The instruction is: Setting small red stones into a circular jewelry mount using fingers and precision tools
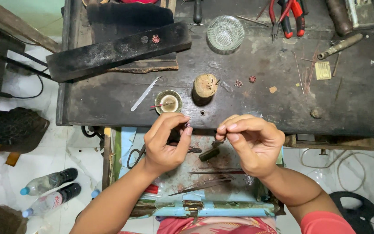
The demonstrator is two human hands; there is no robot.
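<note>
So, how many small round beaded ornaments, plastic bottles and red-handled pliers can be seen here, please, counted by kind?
Small round beaded ornaments: 5 (two on the black block, two on the bench, one pinched in the left hand)
Plastic bottles on the floor: 2
Red-handled pliers: 2
Total: 9

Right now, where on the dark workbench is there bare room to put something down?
Bare patches: left of the small round dish, below the long black wooden block; and centre, below the clear glass bowl. Crowded: the right side by the red-handled pliers.
</note>
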